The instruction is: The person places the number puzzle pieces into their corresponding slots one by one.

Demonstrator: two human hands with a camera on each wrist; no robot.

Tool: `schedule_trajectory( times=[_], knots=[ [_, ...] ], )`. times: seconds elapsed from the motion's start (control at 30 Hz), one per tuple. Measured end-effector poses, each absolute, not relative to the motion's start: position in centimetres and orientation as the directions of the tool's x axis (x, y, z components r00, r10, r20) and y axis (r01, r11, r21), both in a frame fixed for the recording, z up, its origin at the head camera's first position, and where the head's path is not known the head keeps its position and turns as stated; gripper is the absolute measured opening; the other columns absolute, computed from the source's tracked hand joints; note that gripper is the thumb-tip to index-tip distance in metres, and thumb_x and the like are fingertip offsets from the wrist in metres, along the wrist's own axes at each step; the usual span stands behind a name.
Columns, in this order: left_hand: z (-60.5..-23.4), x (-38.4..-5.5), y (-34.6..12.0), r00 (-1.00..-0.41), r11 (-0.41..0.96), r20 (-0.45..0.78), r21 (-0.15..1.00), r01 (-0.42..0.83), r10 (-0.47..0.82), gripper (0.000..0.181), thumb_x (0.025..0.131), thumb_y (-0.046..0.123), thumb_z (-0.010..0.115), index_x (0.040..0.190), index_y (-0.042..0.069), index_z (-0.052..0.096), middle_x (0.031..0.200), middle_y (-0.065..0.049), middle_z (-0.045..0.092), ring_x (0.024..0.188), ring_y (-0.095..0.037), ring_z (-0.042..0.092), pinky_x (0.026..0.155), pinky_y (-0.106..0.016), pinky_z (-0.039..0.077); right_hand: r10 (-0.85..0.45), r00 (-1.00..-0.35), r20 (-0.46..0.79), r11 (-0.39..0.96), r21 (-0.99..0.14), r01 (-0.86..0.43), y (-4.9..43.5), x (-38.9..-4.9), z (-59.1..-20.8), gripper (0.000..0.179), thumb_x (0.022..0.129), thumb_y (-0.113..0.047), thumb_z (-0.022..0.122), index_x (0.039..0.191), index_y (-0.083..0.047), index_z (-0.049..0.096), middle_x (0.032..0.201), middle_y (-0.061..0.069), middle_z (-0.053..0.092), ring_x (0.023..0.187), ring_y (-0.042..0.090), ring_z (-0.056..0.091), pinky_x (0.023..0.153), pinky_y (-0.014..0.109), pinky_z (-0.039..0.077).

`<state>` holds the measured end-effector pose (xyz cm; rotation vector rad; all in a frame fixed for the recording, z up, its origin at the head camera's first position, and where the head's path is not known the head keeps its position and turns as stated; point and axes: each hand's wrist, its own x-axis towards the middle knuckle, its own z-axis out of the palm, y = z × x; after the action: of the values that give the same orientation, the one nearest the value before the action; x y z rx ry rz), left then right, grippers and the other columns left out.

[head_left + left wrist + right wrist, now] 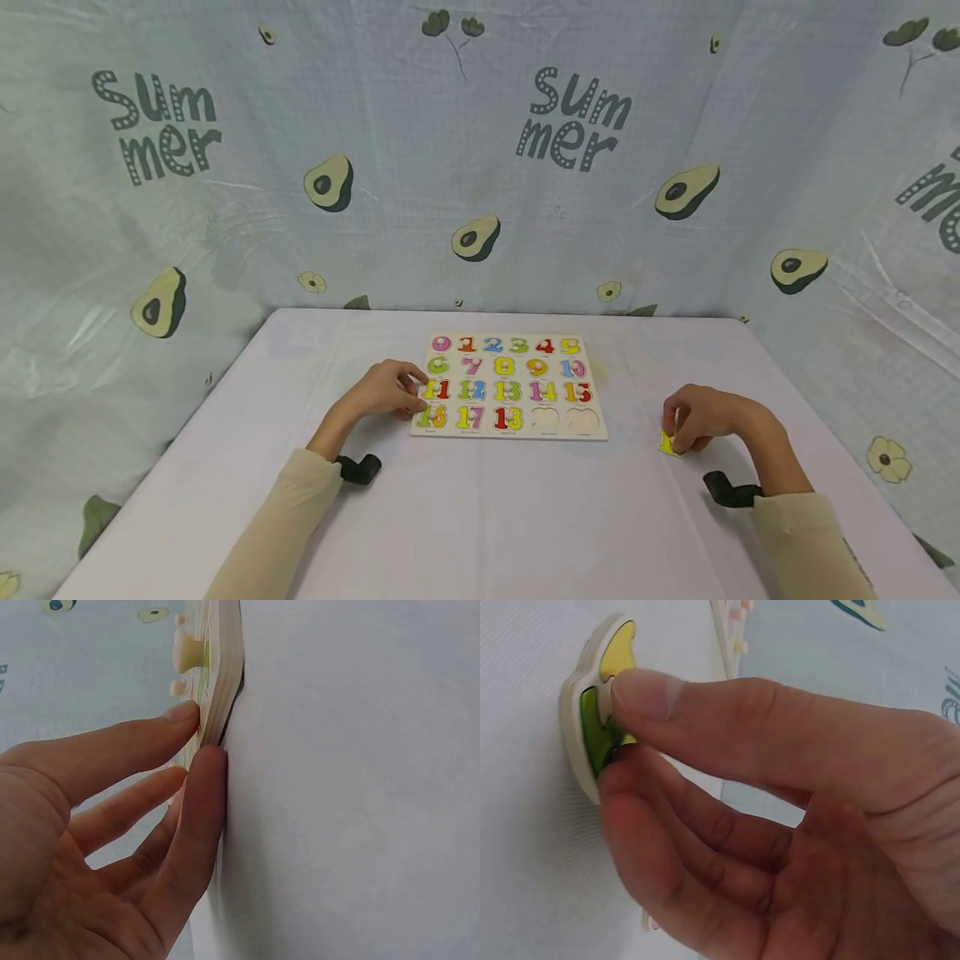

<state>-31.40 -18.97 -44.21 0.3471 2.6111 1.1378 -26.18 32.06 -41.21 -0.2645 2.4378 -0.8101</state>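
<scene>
A wooden number puzzle board (480,434) lies on the table, with colourful knobbed number pieces in its rows. Two bare recesses show at the right end of its bottom row. My left hand (386,389) holds the board's left edge. In the left wrist view, its thumb (182,714) lies on the top face and a finger rests against the side. Off to the right of the board, my right hand (708,417) pinches a yellow and green number piece (596,731) between thumb and fingers. The piece is tilted close over the table, and the fingers cover part of it.
The white-covered table (487,517) runs back to a hanging sheet (405,117) printed with avocados and lettering. Below the right fingers, the edge of another pale piece (649,921) peeks out. Dark wrist cameras (360,469) sit on both wrists.
</scene>
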Motion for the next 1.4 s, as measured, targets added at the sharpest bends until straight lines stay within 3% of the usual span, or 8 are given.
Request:
schedule_trajectory(
  times=[0.73, 1.4],
  knots=[
    [-43.9, -30.9, -18.7, -0.936, 0.639, -0.177, 0.767, 0.064, 0.305, 0.045, 0.087, 0.004, 0.08, 0.13, -0.002, 0.066, 0.097, -0.014, 0.061, 0.066, -0.015, 0.067, 0.063, -0.031, 0.061, -0.442, -0.801, -0.404, 0.762, -0.641, -0.097, 32.6, -26.7, -41.6, 0.009, 0.08, 0.002, 0.07, 0.086, -0.003, 0.065, 0.081, 0.003, 0.062, 0.072, 0.018, 0.057, 0.067, 0.033, 0.052],
    [-44.2, -31.2, -18.6, -0.935, 0.651, -0.192, 0.757, 0.052, 0.298, 0.045, 0.089, 0.005, 0.079, 0.132, 0.0, 0.066, 0.1, -0.015, 0.06, 0.069, -0.017, 0.068, 0.063, -0.031, 0.061, -0.391, -0.87, -0.3, 0.823, -0.538, -0.184, 28.9, -27.2, -40.7, 0.008, 0.086, -0.008, 0.075, 0.091, -0.009, 0.069, 0.083, 0.003, 0.064, 0.075, 0.018, 0.058, 0.07, 0.034, 0.052]
  ],
)
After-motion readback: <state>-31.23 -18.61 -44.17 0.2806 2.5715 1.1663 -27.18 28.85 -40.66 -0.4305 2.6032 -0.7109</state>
